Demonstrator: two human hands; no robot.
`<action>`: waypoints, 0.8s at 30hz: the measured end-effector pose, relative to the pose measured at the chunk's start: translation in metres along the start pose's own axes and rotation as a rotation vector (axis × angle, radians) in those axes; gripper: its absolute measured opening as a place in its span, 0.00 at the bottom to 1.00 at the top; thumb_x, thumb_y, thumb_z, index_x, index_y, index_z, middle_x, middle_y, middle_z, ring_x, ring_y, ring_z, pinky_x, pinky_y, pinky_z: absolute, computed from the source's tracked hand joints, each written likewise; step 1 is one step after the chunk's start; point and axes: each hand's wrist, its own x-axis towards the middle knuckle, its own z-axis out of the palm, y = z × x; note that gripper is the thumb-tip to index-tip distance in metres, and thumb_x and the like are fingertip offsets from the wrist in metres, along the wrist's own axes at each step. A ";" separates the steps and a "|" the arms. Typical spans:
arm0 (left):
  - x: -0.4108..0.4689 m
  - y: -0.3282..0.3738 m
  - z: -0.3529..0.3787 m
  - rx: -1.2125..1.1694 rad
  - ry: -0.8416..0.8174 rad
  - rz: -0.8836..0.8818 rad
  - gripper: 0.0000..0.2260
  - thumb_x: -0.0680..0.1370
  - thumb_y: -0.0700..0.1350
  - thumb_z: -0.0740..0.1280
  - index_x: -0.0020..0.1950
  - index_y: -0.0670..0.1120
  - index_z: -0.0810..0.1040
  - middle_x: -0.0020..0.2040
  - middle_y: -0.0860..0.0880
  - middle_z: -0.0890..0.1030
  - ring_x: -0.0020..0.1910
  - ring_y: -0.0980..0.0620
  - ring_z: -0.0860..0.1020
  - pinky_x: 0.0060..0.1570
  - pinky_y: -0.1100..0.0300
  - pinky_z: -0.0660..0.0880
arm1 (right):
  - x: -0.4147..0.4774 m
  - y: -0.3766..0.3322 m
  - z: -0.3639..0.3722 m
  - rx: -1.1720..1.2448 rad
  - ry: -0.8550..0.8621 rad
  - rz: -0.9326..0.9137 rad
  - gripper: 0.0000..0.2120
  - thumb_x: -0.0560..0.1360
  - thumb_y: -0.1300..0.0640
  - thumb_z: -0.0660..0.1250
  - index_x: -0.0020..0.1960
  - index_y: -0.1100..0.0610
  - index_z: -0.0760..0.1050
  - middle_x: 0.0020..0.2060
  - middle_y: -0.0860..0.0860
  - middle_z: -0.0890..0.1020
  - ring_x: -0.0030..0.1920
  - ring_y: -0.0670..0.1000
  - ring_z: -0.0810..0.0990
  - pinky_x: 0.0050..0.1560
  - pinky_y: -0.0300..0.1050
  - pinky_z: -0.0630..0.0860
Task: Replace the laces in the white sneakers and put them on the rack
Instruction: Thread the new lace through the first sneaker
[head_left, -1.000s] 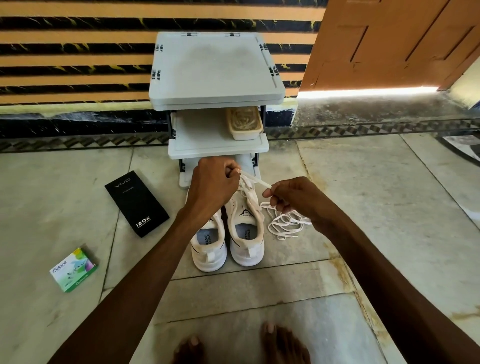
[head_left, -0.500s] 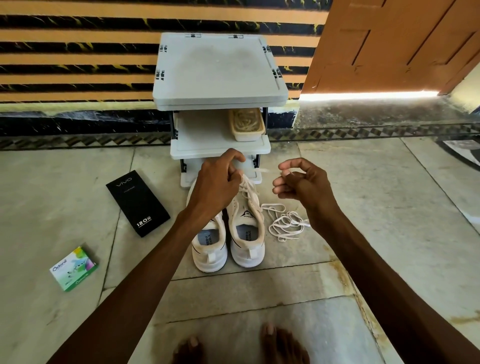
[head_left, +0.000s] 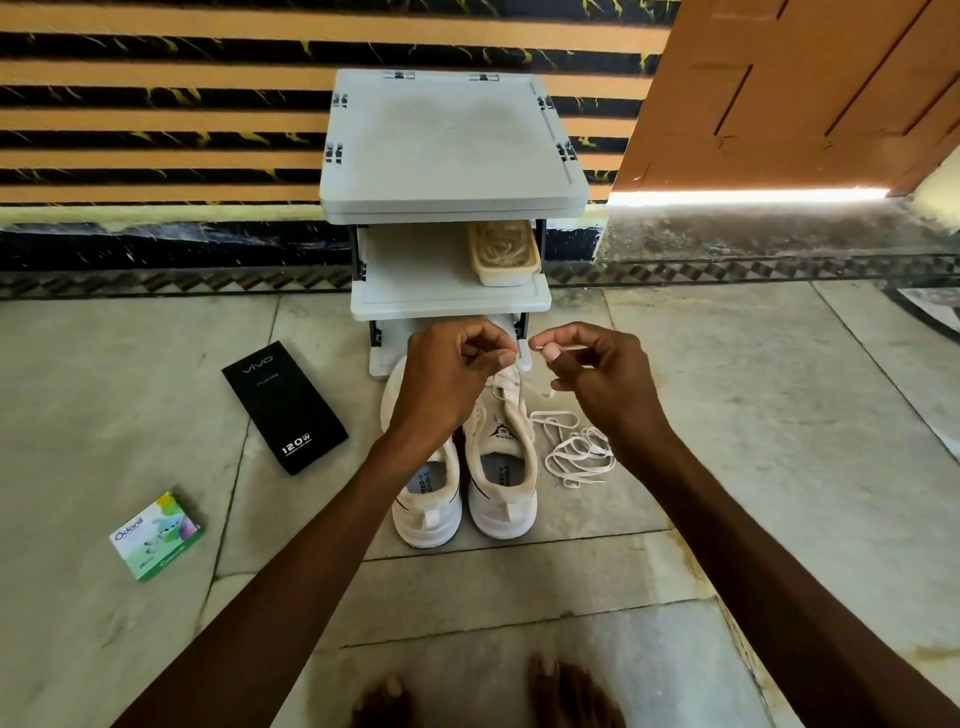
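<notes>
**Both hands pinch a lace above the sneakers**

Two white sneakers (head_left: 462, 483) stand side by side on the tiled floor (head_left: 753, 415). Their heels point to the person and their toes point to the rack (head_left: 452, 156). The toes are just in front of the lowest shelf of the rack.

The left hand (head_left: 452, 379) is over the front part of the sneakers. Its fingers are curled in, and the thumb and forefinger are closed on the lace (head_left: 506, 376) where it comes up from the eyelets of the right-side sneaker. The right hand (head_left: 602, 379) is just beside it, a little to the right, and the two hands do not touch. Its thumb and forefinger pinch one thin end of the lace, and the other fingers are bent loosely. A short part of the lace hangs under this hand.

A loose lace (head_left: 576, 452) lies in a tangle on the floor, just beside the right-side sneaker.

The rack is grey and stands against a striped wall. On its middle shelf, at the right, is a pale tub (head_left: 504, 260) with what looks like coiled laces in it.

To the left of the sneakers a black box (head_left: 284, 405) lies flat on the floor. Farther left and closer to the person is a small green box (head_left: 156, 535). Bare feet (head_left: 566, 691) show at the bottom edge. An orange door (head_left: 789, 88) is at the upper right.
</notes>
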 end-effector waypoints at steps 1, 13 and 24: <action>-0.001 0.000 0.000 -0.007 -0.010 0.000 0.04 0.73 0.39 0.74 0.44 0.48 0.84 0.38 0.55 0.83 0.37 0.61 0.81 0.42 0.67 0.78 | 0.000 0.000 0.002 -0.047 0.017 -0.033 0.06 0.77 0.63 0.69 0.48 0.54 0.84 0.44 0.48 0.84 0.38 0.45 0.82 0.37 0.37 0.79; -0.006 0.009 0.003 -0.068 -0.013 0.065 0.05 0.72 0.44 0.75 0.45 0.50 0.82 0.39 0.54 0.84 0.40 0.57 0.82 0.44 0.58 0.81 | -0.003 -0.001 0.009 0.096 0.050 0.050 0.03 0.72 0.61 0.75 0.45 0.57 0.85 0.36 0.52 0.86 0.38 0.52 0.86 0.41 0.47 0.83; -0.006 0.006 -0.003 -0.225 -0.012 -0.021 0.06 0.73 0.37 0.74 0.46 0.48 0.83 0.42 0.49 0.85 0.43 0.52 0.83 0.46 0.61 0.80 | -0.002 -0.005 -0.001 0.150 -0.066 0.057 0.06 0.76 0.61 0.70 0.51 0.56 0.84 0.35 0.51 0.84 0.33 0.45 0.79 0.36 0.41 0.77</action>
